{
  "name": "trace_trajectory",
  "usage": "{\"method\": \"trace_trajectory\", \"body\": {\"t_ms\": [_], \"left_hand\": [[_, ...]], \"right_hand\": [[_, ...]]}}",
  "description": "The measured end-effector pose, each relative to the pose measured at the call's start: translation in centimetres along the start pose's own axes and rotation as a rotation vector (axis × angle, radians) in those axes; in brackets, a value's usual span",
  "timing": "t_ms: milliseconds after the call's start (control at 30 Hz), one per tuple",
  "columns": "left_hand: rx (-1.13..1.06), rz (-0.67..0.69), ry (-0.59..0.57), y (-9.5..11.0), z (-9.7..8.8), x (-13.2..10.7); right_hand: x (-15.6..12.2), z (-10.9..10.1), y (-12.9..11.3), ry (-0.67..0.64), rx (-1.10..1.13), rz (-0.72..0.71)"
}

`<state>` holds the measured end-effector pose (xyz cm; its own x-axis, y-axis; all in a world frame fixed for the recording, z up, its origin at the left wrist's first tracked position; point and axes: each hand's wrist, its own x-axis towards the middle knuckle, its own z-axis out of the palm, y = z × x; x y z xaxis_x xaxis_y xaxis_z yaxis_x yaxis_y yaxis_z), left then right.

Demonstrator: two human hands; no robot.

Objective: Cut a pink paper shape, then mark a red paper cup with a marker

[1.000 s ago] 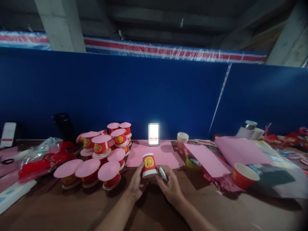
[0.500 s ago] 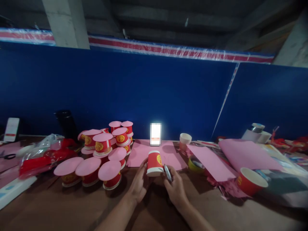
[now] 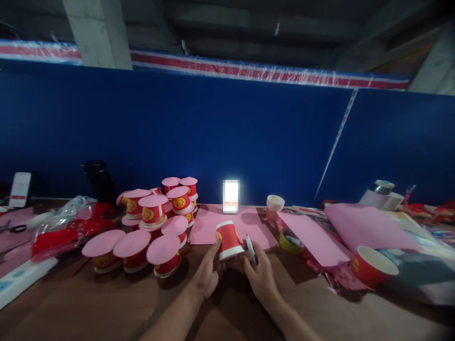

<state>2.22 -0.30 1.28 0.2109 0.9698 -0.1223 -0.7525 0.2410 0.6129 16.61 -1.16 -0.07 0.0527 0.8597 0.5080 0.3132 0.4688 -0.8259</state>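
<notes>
A red paper cup [image 3: 230,239] with white bands and gold prints is held upside down and tilted in front of me. My left hand [image 3: 209,272] grips its left side between thumb and fingers. In my right hand [image 3: 262,274] is a slim white pen [image 3: 250,250], its tip pointing up and away; the fingertips are close to the cup's lower right edge, and I cannot tell whether they touch it. Behind the cup lie pink paper sheets [image 3: 206,227]. To the left stand several red cups [image 3: 152,215] topped with pink paper discs [image 3: 163,249].
A lit phone [image 3: 231,196] stands at the back. On the right are pink sheets [image 3: 316,239], a yellow tape roll [image 3: 289,241], an upright red cup [image 3: 373,270] and a white cup [image 3: 275,204]. Plastic-wrapped red goods [image 3: 71,227], scissors [image 3: 16,228] and a power strip [image 3: 26,279] lie left.
The cup has turned and tilted in my left hand, its gold print moving to the left side. The pen in my right hand has shifted slightly to the right and points more upright.
</notes>
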Motion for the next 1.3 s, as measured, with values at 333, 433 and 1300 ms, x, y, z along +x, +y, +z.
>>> {"method": "trace_trajectory", "body": {"t_ms": [333, 433, 1300], "left_hand": [[0.035, -0.004, 0.014, 0.2, 0.4, -0.1], [-0.007, -0.018, -0.029, 0.2, 0.1, 0.1], [0.261, 0.19, 0.016, -0.2, 0.6, -0.5]], "right_hand": [[0.0, -0.3, -0.6, -0.008, -0.034, 0.006], [0.1, -0.3, -0.1, -0.003, -0.032, 0.045], [0.3, -0.5, 0.0, 0.045, -0.047, 0.024]]}}
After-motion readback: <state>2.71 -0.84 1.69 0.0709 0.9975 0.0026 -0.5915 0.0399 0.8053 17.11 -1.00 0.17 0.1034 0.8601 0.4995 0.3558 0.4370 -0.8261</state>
